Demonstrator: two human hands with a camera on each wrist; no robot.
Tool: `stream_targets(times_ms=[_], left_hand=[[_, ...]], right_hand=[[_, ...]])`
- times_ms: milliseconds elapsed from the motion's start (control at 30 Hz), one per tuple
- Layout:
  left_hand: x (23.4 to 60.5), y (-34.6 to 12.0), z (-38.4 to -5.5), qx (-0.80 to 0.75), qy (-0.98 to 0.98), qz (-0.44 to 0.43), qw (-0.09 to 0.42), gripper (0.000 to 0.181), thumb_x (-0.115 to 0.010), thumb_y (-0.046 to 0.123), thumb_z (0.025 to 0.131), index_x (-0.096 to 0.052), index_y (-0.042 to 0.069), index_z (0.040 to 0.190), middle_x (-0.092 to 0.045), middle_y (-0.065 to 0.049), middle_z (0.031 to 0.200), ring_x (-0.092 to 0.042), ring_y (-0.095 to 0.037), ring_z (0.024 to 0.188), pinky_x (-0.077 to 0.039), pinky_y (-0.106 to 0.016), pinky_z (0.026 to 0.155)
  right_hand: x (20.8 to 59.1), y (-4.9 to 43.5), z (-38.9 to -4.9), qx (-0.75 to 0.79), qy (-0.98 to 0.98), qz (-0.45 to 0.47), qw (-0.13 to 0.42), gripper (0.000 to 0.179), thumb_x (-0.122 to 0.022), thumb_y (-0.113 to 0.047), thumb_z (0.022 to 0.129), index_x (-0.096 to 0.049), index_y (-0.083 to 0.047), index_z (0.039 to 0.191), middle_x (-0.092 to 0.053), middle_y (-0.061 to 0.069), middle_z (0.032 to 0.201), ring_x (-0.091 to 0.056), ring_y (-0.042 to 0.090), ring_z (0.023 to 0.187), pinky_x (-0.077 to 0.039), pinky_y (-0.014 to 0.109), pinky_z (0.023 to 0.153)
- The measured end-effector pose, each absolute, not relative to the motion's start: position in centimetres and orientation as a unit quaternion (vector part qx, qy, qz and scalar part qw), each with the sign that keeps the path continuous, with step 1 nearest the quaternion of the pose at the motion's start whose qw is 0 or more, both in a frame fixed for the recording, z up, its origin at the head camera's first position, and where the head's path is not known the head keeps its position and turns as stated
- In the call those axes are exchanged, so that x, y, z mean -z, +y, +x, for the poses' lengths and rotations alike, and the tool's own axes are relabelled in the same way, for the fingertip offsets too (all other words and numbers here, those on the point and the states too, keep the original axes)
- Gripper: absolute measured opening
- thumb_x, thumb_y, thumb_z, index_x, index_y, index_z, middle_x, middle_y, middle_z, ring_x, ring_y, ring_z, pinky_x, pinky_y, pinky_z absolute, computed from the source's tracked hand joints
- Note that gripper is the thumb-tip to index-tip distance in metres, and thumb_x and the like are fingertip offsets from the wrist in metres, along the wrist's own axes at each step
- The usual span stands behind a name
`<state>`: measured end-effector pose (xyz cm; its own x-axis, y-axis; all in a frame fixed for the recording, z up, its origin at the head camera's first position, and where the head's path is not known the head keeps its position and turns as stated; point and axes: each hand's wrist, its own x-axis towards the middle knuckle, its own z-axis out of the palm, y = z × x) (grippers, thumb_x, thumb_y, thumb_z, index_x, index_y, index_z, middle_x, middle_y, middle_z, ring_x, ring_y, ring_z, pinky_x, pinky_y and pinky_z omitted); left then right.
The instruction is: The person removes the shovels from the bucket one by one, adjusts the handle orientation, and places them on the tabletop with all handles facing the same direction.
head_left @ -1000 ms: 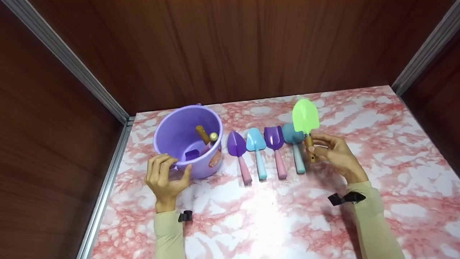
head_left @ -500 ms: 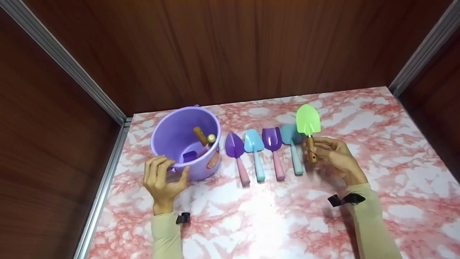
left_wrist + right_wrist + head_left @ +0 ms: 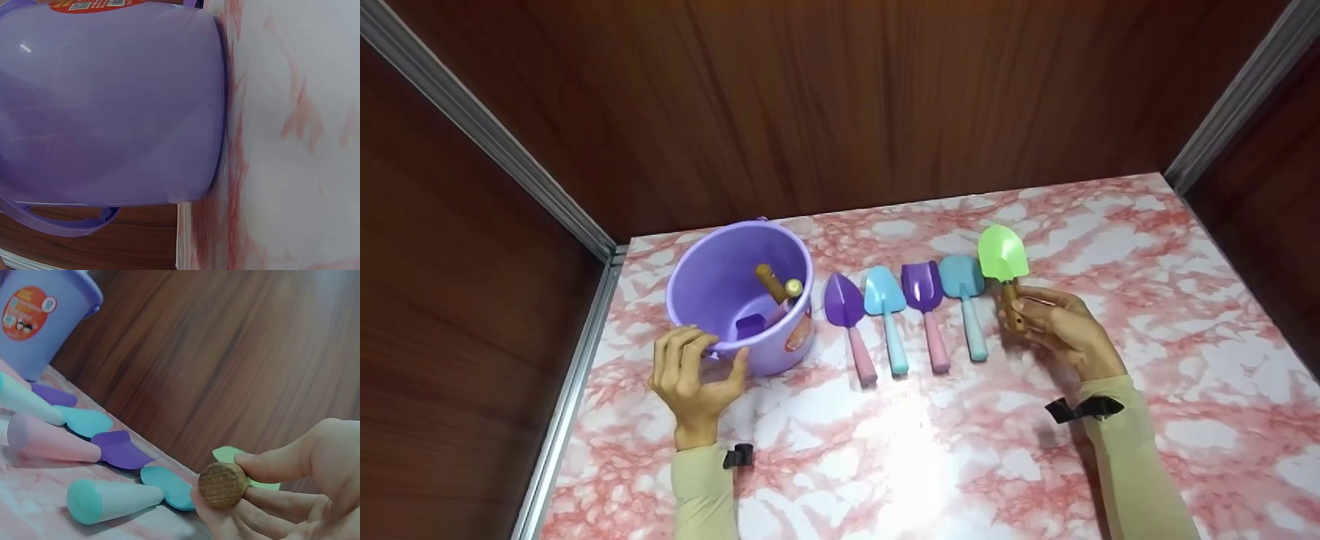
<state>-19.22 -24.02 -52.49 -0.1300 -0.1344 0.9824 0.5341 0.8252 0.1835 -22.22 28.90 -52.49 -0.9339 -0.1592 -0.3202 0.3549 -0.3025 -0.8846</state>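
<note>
On the left of the head view, my left hand (image 3: 690,375) holds the near-left rim of a purple bucket (image 3: 769,356), fingers bent at the edge and thumb against its front. Inside the bucket lie a wooden handle (image 3: 770,283), a pink handle and a dark purple blade. My right hand (image 3: 1069,326) pinches the wooden handle (image 3: 222,485) of a green hand trowel (image 3: 1003,253) between thumb and fingers. The trowel is at the right end of a row, beside a teal trowel (image 3: 962,276); whether its blade touches the table cannot be told.
Left of the teal trowel lie a purple scoop (image 3: 922,285), a light-blue trowel (image 3: 884,291) and a pointed purple trowel (image 3: 844,301), handles toward me. The marbled table (image 3: 840,465) ends at a brown wooden panel (image 3: 840,105). Other panels stand left and right.
My right hand has brought the green trowel lower, and its blade now stands apart from the teal trowel it partly covered. My left hand stays at the bucket rim; the view has shifted slightly.
</note>
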Motion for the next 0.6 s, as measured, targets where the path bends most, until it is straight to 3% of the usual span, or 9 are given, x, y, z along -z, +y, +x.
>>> stream_targets(times_ms=[367,600], left_hand=[[52.68,-24.24,-19.19,0.259,-0.707,-0.141,0.643,0.055,-0.079,0.057,0.086,-0.071,0.004,0.077,-0.072,-0.015,0.080,-0.067,-0.037,0.079,-0.055,-0.042,0.069],[52.64,-24.09,-19.21,0.260,-0.708,-0.142,0.642,0.055,-0.079,0.058,0.086,-0.070,0.004,0.077,-0.071,-0.015,0.080,-0.066,-0.037,0.079,-0.055,-0.041,0.070]], right_hand=[[53.29,29.40,-22.34,0.813,0.548,0.112,0.162,0.029,-0.071,-0.004,0.101,-0.069,-0.005,0.130,-0.081,0.015,0.112,-0.081,0.026,0.097,-0.066,0.032,0.088],[53.59,29.82,-22.44,0.807,0.555,0.117,0.165,0.040,-0.067,-0.002,0.103,-0.061,-0.001,0.143,-0.081,0.010,0.110,-0.080,0.024,0.097,-0.065,0.030,0.089]])
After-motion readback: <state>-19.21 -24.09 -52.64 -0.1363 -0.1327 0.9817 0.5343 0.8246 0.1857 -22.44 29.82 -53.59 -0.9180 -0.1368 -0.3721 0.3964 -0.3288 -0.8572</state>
